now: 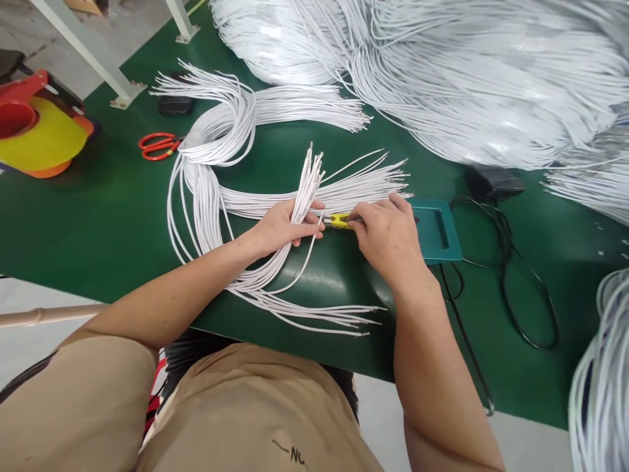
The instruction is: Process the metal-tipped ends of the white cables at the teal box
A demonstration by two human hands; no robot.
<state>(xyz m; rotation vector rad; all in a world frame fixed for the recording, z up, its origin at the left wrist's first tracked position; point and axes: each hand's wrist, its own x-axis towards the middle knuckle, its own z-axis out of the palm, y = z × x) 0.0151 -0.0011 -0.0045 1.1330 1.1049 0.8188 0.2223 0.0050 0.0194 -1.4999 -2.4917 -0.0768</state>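
Observation:
My left hand (287, 226) is closed around a bunch of white wires (307, 183), their stripped or tipped ends standing up past the fingers. One single wire (312, 246) is set apart at the thumb and fingertips. My right hand (390, 239) grips a small yellow-handled tool (339, 220), perhaps pliers or cutters. Its metal tip meets the end of that single wire; the jaws are too small to make out. Behind the hands lies a fanned wire bundle (363, 185), and several loose wires (334, 313) lie near the table's front edge.
A large heap of white wires (472, 78) covers the back right. Red-handled scissors (158, 145), a tape roll holder (42, 131) and a metal leg (93, 52) stand left. A teal tray (455, 242) and a black cable (508, 262) are right of my hand on the green table (118, 223).

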